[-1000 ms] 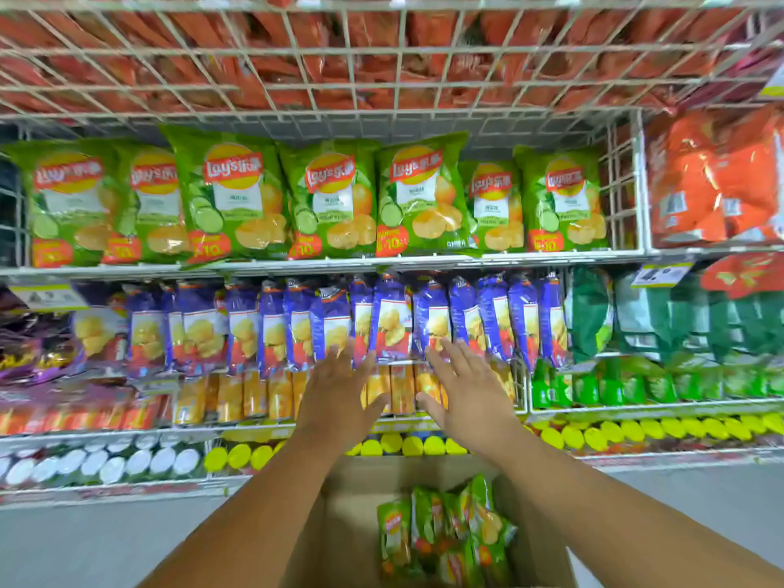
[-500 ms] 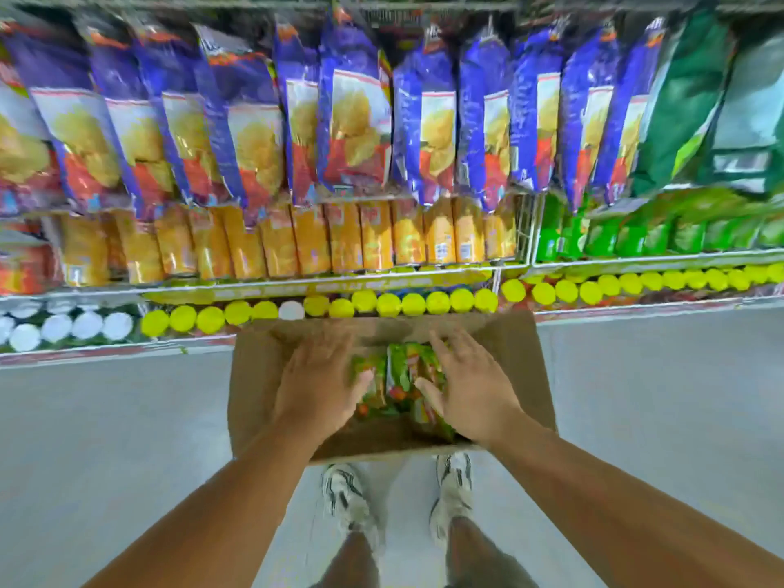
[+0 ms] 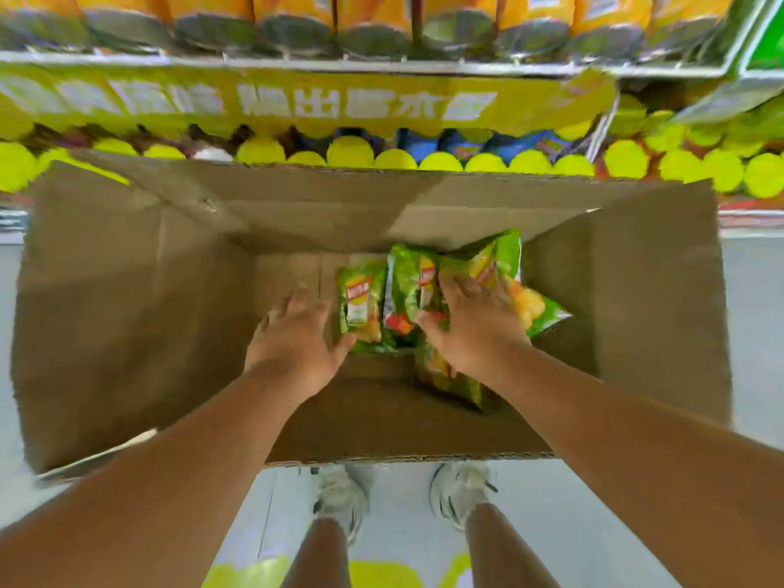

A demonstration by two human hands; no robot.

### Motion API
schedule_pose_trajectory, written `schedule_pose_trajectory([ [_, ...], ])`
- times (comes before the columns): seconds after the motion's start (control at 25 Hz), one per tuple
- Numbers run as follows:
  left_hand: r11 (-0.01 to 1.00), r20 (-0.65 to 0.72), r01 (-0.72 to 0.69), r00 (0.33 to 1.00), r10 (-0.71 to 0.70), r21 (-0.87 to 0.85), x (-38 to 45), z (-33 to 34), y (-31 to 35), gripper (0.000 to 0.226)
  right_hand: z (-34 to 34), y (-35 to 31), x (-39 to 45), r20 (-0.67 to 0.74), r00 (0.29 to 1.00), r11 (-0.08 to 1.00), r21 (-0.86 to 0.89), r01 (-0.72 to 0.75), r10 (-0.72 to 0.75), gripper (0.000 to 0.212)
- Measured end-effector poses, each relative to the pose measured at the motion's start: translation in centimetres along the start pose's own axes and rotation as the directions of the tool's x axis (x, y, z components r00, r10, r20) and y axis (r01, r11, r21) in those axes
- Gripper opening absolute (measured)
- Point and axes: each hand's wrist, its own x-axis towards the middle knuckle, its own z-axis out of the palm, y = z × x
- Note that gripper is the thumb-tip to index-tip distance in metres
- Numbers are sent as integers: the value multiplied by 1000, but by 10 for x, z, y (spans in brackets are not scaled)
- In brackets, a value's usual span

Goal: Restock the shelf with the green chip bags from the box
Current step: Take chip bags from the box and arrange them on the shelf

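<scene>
The left hand (image 3: 297, 339) reaches down into the open brown cardboard box (image 3: 127, 316), fingers spread and fairly straight, palm down, its thumb side touching the lower edge of the leftmost green chip bag (image 3: 358, 301); it grips nothing. Just to the right of that bag stands a second green chip bag with a red logo (image 3: 407, 286). The right hand (image 3: 471, 328) lies over the cluster of green chip bags at the right side of the box floor, fingers splayed across a crumpled green bag with yellow chips printed on it (image 3: 532, 305); whether the fingers have closed on a bag cannot be told through the blur. The two hands are apart, with the upright bags between them. Both forearms run in from the lower corners. Below the box, two white sneakers (image 3: 339, 496) stand on the pale floor. Beyond the far flap runs a row of yellow-lidded canisters (image 3: 530, 162) under a yellow shelf banner (image 3: 297, 99).

Half a second ago both hands hovered at the box mouth above the bags; now they are deep inside, at bag level, and the view has tipped further down and closer, so the blue bags on the upper shelf are out of sight. The green bags are all in the box.
</scene>
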Motion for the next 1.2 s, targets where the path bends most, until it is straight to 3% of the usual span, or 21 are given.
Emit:
schedule_pose_trajectory([
  [0.28,987,54,100,994,-93,-124,123,93,-6,77,99,35,98,58,998,997,74,10,-14,74],
  [0.48,987,64,121,991,-115,-103,182,143,-15,78,150,50,162,71,996,971,229,-71,56,56],
  [0.6,963,114,189,979,-170,-191,213,178,-22,73,171,52,193,116,983,910,374,-179,145,49],
  [0.68,925,133,263,963,-235,-275,229,197,-24,66,184,52,209,120,968,813,526,-250,220,50],
  [0.76,828,195,393,919,-342,-400,240,214,-23,64,193,53,218,146,953,719,628,-297,266,69],
  [0.84,664,265,478,877,-402,-574,247,228,-23,70,198,53,223,204,937,660,666,-346,285,100],
  [0.96,437,340,501,853,-396,-747,253,242,-31,73,203,52,230,214,931,580,734,-354,298,119],
  [1.04,282,408,508,845,-346,-814,252,242,-35,61,207,51,234,174,935,498,808,-315,309,119],
  [1.12,174,454,516,839,-299,-839,251,239,-36,33,210,45,238,162,951,424,866,-265,262,97],
  [1.2,109,502,537,830,-242,-836,247,230,-38,27,205,35,239,162,966,360,905,-227,201,76],
])
